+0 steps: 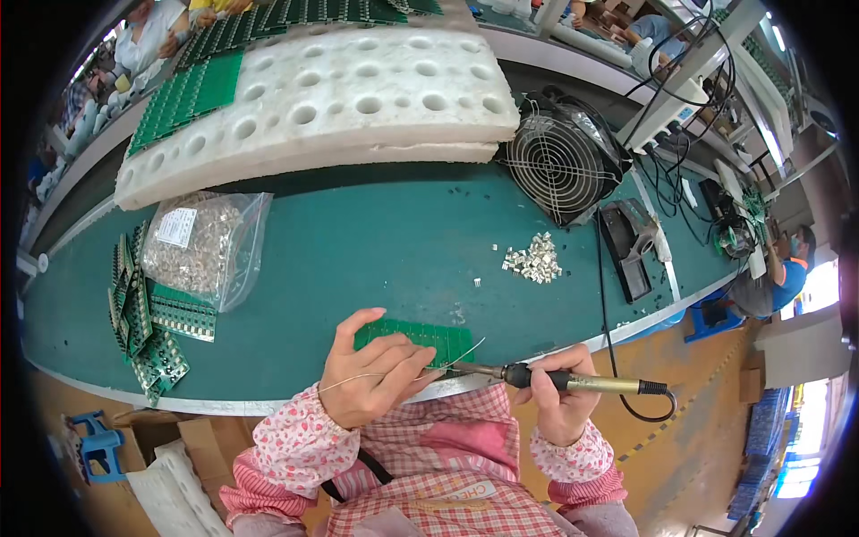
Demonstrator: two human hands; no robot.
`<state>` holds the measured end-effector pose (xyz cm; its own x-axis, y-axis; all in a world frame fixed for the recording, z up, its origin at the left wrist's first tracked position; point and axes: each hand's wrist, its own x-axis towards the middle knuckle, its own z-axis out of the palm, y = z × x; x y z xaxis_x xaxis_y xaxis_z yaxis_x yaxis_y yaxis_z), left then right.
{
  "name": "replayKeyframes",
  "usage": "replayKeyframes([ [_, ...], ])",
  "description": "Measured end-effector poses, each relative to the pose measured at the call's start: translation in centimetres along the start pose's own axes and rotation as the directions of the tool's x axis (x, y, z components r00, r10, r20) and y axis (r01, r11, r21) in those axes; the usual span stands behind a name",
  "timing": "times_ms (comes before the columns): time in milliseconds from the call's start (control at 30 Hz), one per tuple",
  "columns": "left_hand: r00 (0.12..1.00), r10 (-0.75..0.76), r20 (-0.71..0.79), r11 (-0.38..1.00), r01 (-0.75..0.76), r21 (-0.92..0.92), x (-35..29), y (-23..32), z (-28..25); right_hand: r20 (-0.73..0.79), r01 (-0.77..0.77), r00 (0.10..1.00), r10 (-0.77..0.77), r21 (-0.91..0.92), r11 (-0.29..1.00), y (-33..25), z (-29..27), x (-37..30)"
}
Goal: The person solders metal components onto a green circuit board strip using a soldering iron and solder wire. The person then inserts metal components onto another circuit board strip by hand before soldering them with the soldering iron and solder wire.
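A green circuit board lies at the front edge of the green worktop. My left hand rests over its left part, index finger and thumb closed around a thin strand of solder wire that passes across the hand and sticks out to the right. My right hand grips a soldering iron with a black and gold handle. Its metal tip points left and meets the board's near edge, close to my left fingertips. Whether the tip touches the wire is hidden by the fingers.
Small white connectors sit in a pile near a black fan. A black soldering stand is at the right. Finished-looking boards are stacked left beside a bag of parts. White foam spans the back.
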<state>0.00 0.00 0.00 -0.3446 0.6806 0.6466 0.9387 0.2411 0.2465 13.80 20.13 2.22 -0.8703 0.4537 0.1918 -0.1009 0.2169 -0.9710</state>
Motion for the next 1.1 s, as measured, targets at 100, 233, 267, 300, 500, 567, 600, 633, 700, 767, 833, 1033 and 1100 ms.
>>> replayKeyframes([
  [100,1.000,0.000,-0.021,1.000,0.000,-0.005,0.0,0.0,0.1,0.033,0.042,0.999,-0.040,-0.042,0.998,-0.1,-0.2,0.1],
  [233,1.000,0.007,-0.027,1.000,-0.007,-0.010,0.1,-0.1,0.2,0.060,0.066,0.996,-0.065,-0.029,0.997,-0.4,-0.3,0.1],
  [267,1.000,0.006,-0.025,1.000,-0.006,-0.012,0.2,-0.1,0.1,0.043,0.048,0.998,-0.048,-0.004,0.999,-0.4,-0.2,0.0],
  [300,1.000,0.006,-0.026,1.000,-0.007,-0.010,0.1,-0.1,0.1,0.044,0.051,0.998,-0.050,-0.004,0.999,-0.5,0.0,-0.1],
  [500,0.999,-0.016,-0.029,0.999,0.015,-0.040,1.0,-0.3,-0.1,-0.262,0.055,0.965,-0.028,0.100,0.993,0.9,0.0,0.0],
  [567,1.000,-0.029,-0.005,0.999,0.029,-0.040,1.9,-0.2,-0.2,-0.159,0.106,0.979,-0.130,-0.149,0.983,1.9,0.1,0.2],
  [600,1.000,-0.022,-0.006,0.999,0.022,-0.034,2.2,-0.3,-0.4,-0.127,0.149,0.974,-0.185,-0.253,0.956,2.3,0.6,0.4],
  [633,0.999,-0.036,0.025,0.999,0.037,-0.029,2.4,-0.4,-0.6,-0.131,0.155,0.973,-0.192,-0.248,0.956,2.2,1.1,0.7],
  [700,0.998,-0.042,0.053,0.999,0.043,-0.015,2.9,-0.5,-0.9,0.013,0.275,0.953,-0.302,-0.455,0.847,1.8,2.2,1.3],
  [767,0.992,-0.088,0.093,0.996,0.088,-0.003,3.3,-0.6,-1.2,0.004,0.265,0.956,-0.294,-0.445,0.856,2.2,2.9,1.7],
  [833,0.988,-0.105,0.110,0.994,0.105,0.000,3.6,-0.4,-1.8,0.001,0.290,0.947,-0.323,-0.441,0.849,2.8,3.3,2.0],
  [1033,0.969,-0.245,0.021,0.967,0.246,-0.069,3.0,-1.0,-5.1,-0.015,0.312,0.937,-0.349,-0.411,0.857,3.3,3.3,2.3],
  [1100,0.897,-0.438,-0.063,0.872,0.406,-0.274,1.4,-1.8,-6.0,-0.016,0.330,0.931,-0.365,-0.394,0.858,3.6,3.4,2.2],
])
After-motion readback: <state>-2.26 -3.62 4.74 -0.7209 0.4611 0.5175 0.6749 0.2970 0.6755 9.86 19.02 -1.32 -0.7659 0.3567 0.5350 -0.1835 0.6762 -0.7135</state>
